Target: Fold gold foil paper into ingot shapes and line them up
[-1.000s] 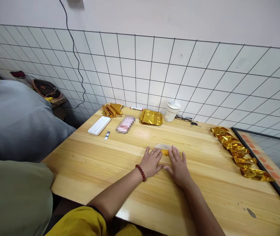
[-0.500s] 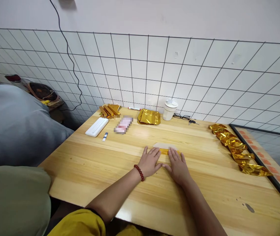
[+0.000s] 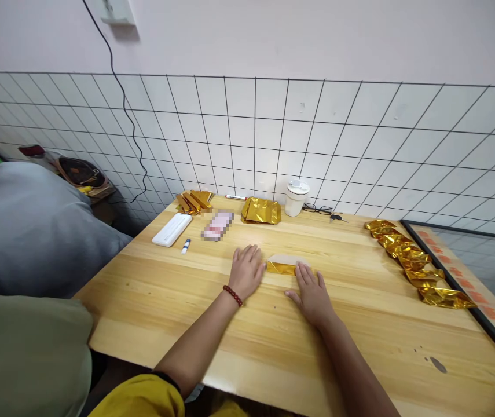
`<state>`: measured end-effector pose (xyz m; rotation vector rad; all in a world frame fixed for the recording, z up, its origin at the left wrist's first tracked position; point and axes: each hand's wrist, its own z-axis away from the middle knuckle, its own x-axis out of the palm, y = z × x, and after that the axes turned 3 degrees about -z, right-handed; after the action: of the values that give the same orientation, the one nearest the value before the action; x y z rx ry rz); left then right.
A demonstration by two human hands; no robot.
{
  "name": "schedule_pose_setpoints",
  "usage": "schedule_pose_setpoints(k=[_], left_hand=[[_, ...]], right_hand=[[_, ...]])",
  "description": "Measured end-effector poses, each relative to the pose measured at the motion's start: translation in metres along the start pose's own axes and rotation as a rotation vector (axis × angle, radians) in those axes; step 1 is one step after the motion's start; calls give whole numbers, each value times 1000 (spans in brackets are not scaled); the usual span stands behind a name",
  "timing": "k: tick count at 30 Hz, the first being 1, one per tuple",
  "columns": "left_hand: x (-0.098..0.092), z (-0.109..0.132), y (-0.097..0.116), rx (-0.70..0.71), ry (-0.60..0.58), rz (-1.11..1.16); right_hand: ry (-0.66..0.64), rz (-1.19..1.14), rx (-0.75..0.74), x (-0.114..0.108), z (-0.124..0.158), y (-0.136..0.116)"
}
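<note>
A sheet of paper lies on the wooden table, its near edge a gold foil strip. My right hand rests flat on the right end of this strip, fingers stretched out, thumb apart. Just left of the sheet, my left hand lies palm down on the bare wood with its fingers spread, holding nothing. A red bead bracelet circles my left wrist.
Gold foil pieces lie at the back, by a white cup. Folded gold strips, a white power bank and a small tube are left. Twisted gold foil lines the right side. A person is at far left.
My left hand has left the foil strip and moved left onto the table, uncovering the strip's left part. My right hand stays on the right end. The view has shifted slightly.
</note>
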<state>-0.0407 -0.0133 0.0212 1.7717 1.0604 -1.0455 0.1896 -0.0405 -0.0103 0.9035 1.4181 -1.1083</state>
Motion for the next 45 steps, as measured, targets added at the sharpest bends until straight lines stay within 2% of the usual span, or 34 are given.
schedule_pose_setpoints(k=[1,4,6,10,14,17,18,20,23,25,30,37,41,45], left_hand=[[2,1,6,84,-29,16],[12,6,27,423,-231,84],[19,9,35,485,-333,103],[18,12,28,367,-378,70],[-2,11,10,171,-404,-62],[-13,9,14,-10,-337,-154],[-14,8,21,0,-304,-151],[-10,6,39,129,-258,-105],[6,1,67,319,-243,-31],[17,-3,76,320,-265,-7],[26,-6,68,232,-410,18],[27,-3,57,273,-362,0],[32,-1,58,277,-328,-15],[34,-1,59,262,-314,-24]], right_hand=[[1,-2,-2,0,0,0],[11,6,-6,0,0,0],[9,11,-4,0,1,0],[15,-3,-8,0,0,0],[46,-24,-16,2,0,1],[61,-29,-19,4,1,1],[69,-27,-22,5,1,2],[87,-17,-32,8,1,3],[88,6,-31,11,1,6],[82,8,-35,11,1,8],[60,-34,-41,4,2,6],[93,-90,-18,4,4,13],[168,-86,128,10,1,30],[225,-102,313,2,1,41]])
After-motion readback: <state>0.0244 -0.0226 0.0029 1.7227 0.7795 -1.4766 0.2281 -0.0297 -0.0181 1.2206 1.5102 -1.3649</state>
